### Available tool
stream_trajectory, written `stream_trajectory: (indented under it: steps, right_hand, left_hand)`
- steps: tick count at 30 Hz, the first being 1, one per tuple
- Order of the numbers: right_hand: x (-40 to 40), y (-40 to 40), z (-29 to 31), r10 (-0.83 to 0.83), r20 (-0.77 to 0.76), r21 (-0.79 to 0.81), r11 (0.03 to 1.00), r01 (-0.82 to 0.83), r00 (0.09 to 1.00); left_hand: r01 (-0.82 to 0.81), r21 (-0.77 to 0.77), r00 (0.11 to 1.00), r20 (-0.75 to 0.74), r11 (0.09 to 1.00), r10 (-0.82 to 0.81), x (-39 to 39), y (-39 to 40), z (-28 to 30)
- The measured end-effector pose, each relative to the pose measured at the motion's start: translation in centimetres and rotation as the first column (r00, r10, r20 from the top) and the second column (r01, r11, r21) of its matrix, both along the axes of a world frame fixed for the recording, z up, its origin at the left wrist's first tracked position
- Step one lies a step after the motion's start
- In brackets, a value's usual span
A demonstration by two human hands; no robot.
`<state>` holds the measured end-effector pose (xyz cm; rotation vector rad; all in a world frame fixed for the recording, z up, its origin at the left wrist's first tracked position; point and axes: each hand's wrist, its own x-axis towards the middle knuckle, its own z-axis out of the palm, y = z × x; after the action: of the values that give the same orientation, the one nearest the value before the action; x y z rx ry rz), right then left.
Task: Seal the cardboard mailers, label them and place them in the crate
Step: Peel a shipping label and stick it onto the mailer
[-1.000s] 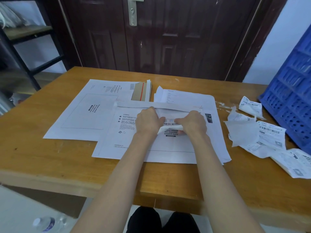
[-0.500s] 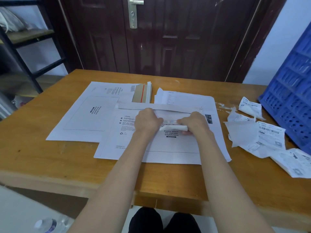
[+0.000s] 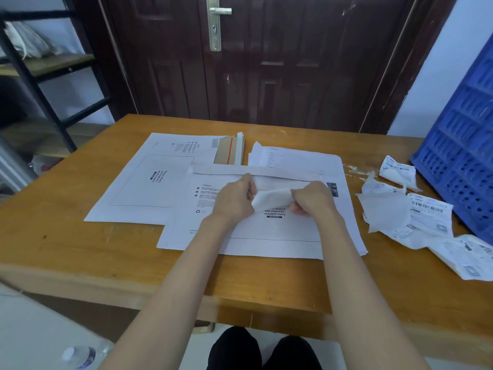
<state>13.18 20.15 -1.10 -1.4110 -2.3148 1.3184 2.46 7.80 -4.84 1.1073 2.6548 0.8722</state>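
White cardboard is lying across the wooden table (image 3: 66,249): a spare mailer (image 3: 149,182) is waiting at the left, out of the working space. The left hand (image 3: 234,201) is pinching one end of a curled waybill label (image 3: 272,198) while the right hand (image 3: 312,198) is pinching the other, probably parting sticker from backing. They are holding it just above the front mailer (image 3: 266,236), over its printed waybill box, likely for placing there. Peeled label scraps (image 3: 400,217) are piling beside the blue crate (image 3: 461,156), which is standing at the right within reach.
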Motion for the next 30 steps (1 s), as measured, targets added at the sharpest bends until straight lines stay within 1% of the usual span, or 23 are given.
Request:
stream_trajectory:
  steps: [3,5,8,9,10,11,13,14,16,18,20,24,30]
  right_hand:
    - [0.3,0.3,0.0,0.072,-0.013,-0.034,0.997,-0.072,0.997]
    - [0.5,0.5,0.0,0.094,-0.067,-0.094,0.990,-0.100,0.993]
    - [1.6,0.4,0.3,0.116,-0.151,-0.165,0.976,-0.141,0.982]
    - [1.9,0.4,0.3,0.111,-0.165,-0.175,0.975,-0.140,0.980]
    - [2.0,0.4,0.0,0.102,-0.164,-0.160,0.979,-0.129,0.981]
    - [2.2,0.4,-0.1,0.099,-0.145,-0.106,0.988,-0.115,0.984]
    - [2.6,0.3,-0.3,0.108,-0.081,0.057,0.993,-0.104,0.991]
    - [2.8,0.1,-0.3,0.112,-0.063,0.114,0.988,-0.104,0.992]
    - [3.4,-0.2,-0.3,0.121,-0.086,0.121,0.987,-0.110,0.989]
    - [3.7,-0.5,-0.5,0.111,-0.127,0.089,0.991,-0.100,0.986]
    - [3.9,-0.7,-0.8,0.097,-0.162,0.093,0.992,-0.083,0.982]
    - [4.3,-1.3,-1.2,0.095,-0.184,0.102,0.992,-0.077,0.978]
    - [4.2,-2.5,-2.7,0.088,-0.250,0.196,0.980,-0.038,0.964]
  left_hand:
    - [0.057,0.014,0.996,-0.072,0.998,-0.056,0.5,-0.3,0.0]
    - [0.069,0.007,0.989,-0.130,0.998,-0.068,0.9,-0.6,0.3]
    - [0.043,-0.054,0.956,-0.288,0.998,-0.057,1.5,-0.9,0.8]
    - [0.028,-0.065,0.951,-0.306,0.997,-0.047,1.6,-1.0,1.0]
    - [0.024,-0.074,0.955,-0.295,0.997,-0.045,1.7,-1.1,1.0]
    - [0.029,-0.079,0.962,-0.269,0.996,-0.049,1.7,-1.2,1.0]
    - [0.045,-0.067,0.974,-0.217,0.997,-0.059,1.6,-1.3,0.7]
    - [0.048,-0.052,0.981,-0.187,0.998,-0.057,1.5,-1.4,0.5]
    - [0.048,-0.033,0.986,-0.157,0.998,-0.052,1.4,-1.4,0.2]
    - [0.048,-0.044,0.982,-0.181,0.998,-0.055,1.6,-1.6,0.0]
    - [0.048,-0.038,0.980,-0.192,0.998,-0.055,1.7,-1.6,0.0]
    - [0.046,-0.041,0.981,-0.185,0.998,-0.053,2.0,-1.8,-0.2]
    - [0.084,-0.060,0.984,-0.152,0.995,-0.092,1.9,-2.1,-0.3]
